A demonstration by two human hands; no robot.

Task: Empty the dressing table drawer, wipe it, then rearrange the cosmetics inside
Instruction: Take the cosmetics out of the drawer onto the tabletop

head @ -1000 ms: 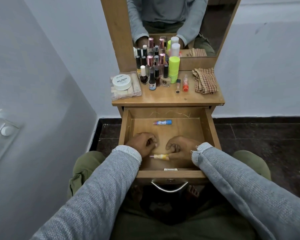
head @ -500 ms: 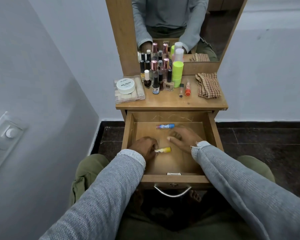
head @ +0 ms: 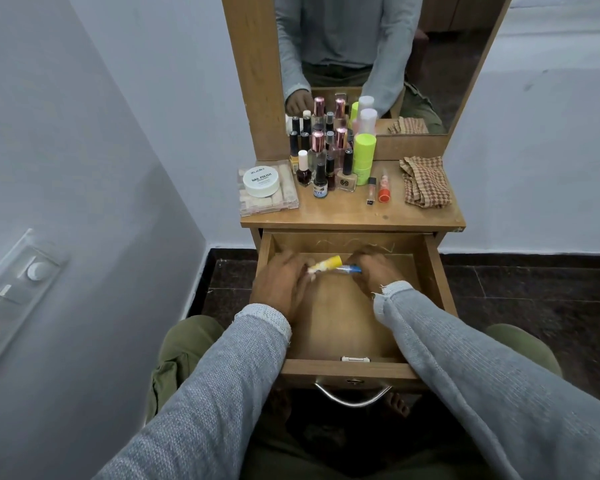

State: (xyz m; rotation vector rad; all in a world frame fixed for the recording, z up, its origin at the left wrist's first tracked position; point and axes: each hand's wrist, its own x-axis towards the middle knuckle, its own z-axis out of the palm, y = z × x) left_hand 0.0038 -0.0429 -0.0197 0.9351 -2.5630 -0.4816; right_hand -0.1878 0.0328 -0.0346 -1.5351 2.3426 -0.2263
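Observation:
The wooden drawer (head: 433,271) of the dressing table is pulled out toward me. Both my hands are inside it near the back. My left hand (head: 281,282) holds a small yellow-capped tube (head: 328,264) by its white end. My right hand (head: 374,268) grips a small blue-and-clear tube (head: 350,270) lying just beside the yellow one. The two tubes touch or nearly touch; motion blur hides the fingertips. The rest of the drawer floor is bare wood.
On the table top (head: 347,213) stand several nail polish bottles (head: 321,181), a lime green container (head: 363,161), a white jar (head: 261,182) on a clear box, two small orange tubes (head: 383,190) and a checked cloth (head: 425,183). A mirror (head: 361,57) stands behind, a wall at left.
My left hand carried the yellow tube from the drawer's front toward the back. My right hand reached back and took hold of the blue tube.

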